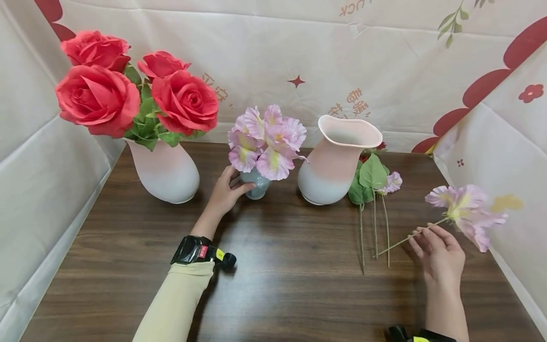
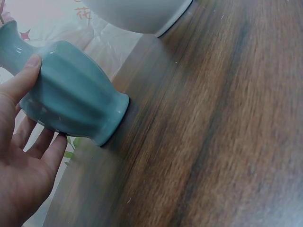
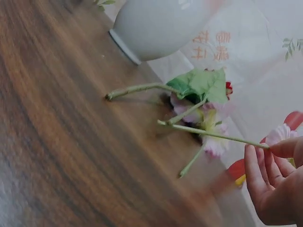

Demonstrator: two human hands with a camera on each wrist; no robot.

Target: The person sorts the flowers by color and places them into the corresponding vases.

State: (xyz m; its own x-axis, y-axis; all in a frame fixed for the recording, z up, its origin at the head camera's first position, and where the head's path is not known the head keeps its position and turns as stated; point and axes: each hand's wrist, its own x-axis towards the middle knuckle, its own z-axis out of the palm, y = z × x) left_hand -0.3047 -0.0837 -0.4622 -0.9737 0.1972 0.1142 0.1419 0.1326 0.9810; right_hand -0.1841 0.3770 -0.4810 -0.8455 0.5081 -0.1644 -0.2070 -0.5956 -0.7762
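Observation:
My left hand (image 1: 226, 192) holds a small blue-green vase (image 2: 75, 94) near its neck, thumb on one side and fingers on the other. The vase stands on the table with several pale pink flowers (image 1: 267, 137) in it. At the right, my right hand (image 1: 442, 254) pinches the thin stem (image 3: 218, 136) of a pink and yellow flower (image 1: 467, 211) between thumb and fingers. Its bloom points away to the right and the stem's free end points left, overlapping the stems (image 1: 375, 228) lying on the table.
A large pink-and-white vase (image 1: 164, 173) with red roses (image 1: 98, 99) stands at the left. Another such vase (image 1: 329, 175), without flowers, is right of the small one. Beside it lie green leaves (image 1: 372, 173) and a pink bloom (image 1: 391, 184). Printed cloth (image 1: 256, 57) hangs behind the table.

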